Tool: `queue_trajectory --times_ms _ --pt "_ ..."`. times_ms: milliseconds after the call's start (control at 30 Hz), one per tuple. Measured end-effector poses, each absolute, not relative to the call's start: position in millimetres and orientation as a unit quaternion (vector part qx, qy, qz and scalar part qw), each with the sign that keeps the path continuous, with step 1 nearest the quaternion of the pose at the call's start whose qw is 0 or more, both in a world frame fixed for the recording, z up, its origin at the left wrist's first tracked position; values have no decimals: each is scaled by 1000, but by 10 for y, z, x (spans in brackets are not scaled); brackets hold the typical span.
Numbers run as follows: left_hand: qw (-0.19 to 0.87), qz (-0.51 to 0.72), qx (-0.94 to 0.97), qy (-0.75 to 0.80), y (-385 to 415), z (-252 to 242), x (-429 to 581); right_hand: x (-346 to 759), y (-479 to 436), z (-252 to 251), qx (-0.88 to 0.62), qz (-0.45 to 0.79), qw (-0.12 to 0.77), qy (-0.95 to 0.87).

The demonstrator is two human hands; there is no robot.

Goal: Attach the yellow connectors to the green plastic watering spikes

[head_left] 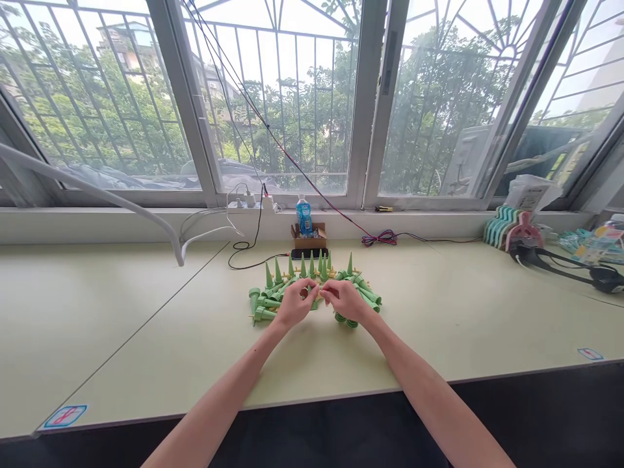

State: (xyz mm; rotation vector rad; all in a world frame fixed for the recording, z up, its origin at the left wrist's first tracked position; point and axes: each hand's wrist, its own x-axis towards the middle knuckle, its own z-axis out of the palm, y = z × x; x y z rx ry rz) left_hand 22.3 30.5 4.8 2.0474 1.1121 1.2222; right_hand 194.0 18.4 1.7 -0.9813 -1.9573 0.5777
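Observation:
My left hand (296,304) and my right hand (347,301) meet fingertip to fingertip above the table, both closed in a pinch. A tiny yellow piece (320,294) shows at the right fingertips; my fingers cover most of it, and what the left fingers grip is hidden. Around and behind my hands are green plastic plant watering spikes with small yellow parts. Several stand point up in a row at the back, among them one cone (350,263). Others lie in a heap, such as a spike (266,314) on the left and a tube (369,296) on the right.
Behind the spikes lie a dark phone (309,254) and a small cardboard box (310,242) with a blue-labelled bottle (304,216). A power strip (245,203), a coiled cable (380,238) and a white tube (97,190) are near the window. Headphones (560,259) and hangers (507,226) sit far right.

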Motion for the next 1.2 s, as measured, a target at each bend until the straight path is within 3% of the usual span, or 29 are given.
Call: queue_trajectory --times_ms 1200 --pt "251 447 758 403 304 49 213 1941 177 39 -394 212 425 -787"
